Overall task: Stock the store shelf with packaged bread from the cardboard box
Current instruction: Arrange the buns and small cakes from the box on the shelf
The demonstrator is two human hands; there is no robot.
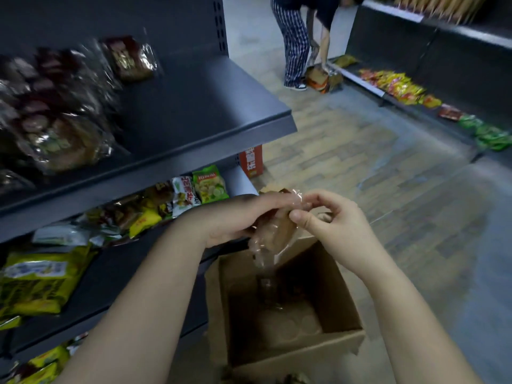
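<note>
A bread pack (274, 231) in clear wrap hangs above the open cardboard box (343, 286) on the floor. My left hand (235, 220) grips the pack's side from the left. My right hand (329, 220) pinches the wrap's top edge with thumb and fingers. Another clear pack lies dimly in the box bottom. The dark shelf (210, 112) at upper left holds several wrapped bread packs (63, 134) on its left part, blurred.
Lower shelves at left carry yellow and green snack bags (36, 281). A red carton (252, 162) stands at the shelf's end. Across the aisle a low shelf holds colourful snack packs (399, 87). A person in striped trousers (293, 42) stands at the far end.
</note>
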